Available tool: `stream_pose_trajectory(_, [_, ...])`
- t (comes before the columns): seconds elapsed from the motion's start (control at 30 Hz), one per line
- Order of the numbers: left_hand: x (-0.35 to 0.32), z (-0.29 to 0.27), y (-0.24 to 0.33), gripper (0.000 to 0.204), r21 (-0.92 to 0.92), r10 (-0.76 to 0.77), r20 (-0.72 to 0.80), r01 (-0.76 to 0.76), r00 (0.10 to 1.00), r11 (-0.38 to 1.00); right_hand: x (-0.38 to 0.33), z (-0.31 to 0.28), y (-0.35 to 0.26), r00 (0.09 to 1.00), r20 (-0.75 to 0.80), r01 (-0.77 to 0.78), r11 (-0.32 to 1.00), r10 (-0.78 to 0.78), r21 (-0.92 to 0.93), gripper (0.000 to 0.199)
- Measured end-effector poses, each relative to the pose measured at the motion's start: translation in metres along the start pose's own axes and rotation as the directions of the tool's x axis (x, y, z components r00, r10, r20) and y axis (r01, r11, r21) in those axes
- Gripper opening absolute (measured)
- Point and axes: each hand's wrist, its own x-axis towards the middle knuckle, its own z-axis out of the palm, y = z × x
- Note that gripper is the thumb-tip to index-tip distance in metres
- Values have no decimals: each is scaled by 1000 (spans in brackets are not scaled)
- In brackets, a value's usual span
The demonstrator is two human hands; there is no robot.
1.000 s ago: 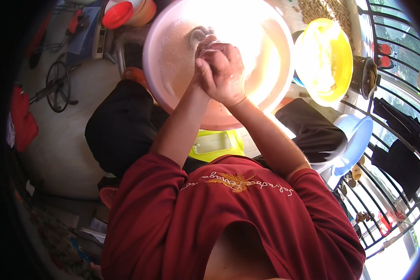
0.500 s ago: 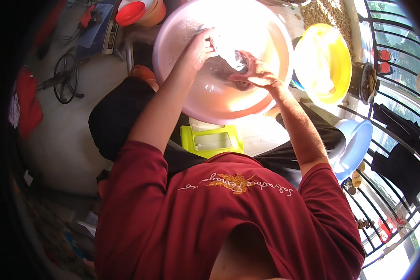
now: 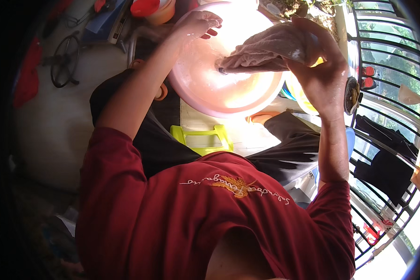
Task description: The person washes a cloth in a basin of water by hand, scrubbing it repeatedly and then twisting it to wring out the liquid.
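A wet grey-brown cloth (image 3: 266,51) is gripped at its bunched upper end by my right hand (image 3: 321,77), raised at the right of the large pink basin (image 3: 196,95). The cloth's folds slant down to the left over the basin, narrowing to a tip above its inside. Over the basin's left rim is my left hand (image 3: 201,25), wet, its fingers loosely bent and apart, with nothing seen in them. Strong glare washes out much of the basin's far side.
A lime-green stool (image 3: 203,148) stands between my legs. Partly behind my right hand is a yellow basin (image 3: 301,95). Red and orange tubs (image 3: 161,11) are at the far left, near a black wheel-like object (image 3: 65,60). Black window bars (image 3: 392,53) run along the right.
My right hand has risen out of the basin to the right, bringing the cloth up. My left hand has let go and moved up and left to the rim.
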Motion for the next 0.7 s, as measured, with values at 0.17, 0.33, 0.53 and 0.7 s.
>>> stream_pose_trajectory(0.17, [-5, 5, 18, 24, -40, 74, -93, -78, 993, 996, 9, -32, -18, 988, -5, 148, 945, -157, -292, 53])
stream_pose_trajectory(0.33, [-2, 1, 22, 22, -147, 2, 66, 8, 998, 989, 28, -21, -12, 987, 118, -93, 984, 111, -153, 46])
stream_pose_trajectory(0.53, [-28, 27, 41, 27, 67, 52, 426, -89, 903, 994, 44, 28, 76, 721, 409, -689, 643, 559, 334, 57])
stream_pose_trajectory(0.7, [-45, 75, 21, 39, -174, 115, 155, -88, 981, 981, 34, 58, 130, 616, 610, -781, 283, 497, 557, 67])
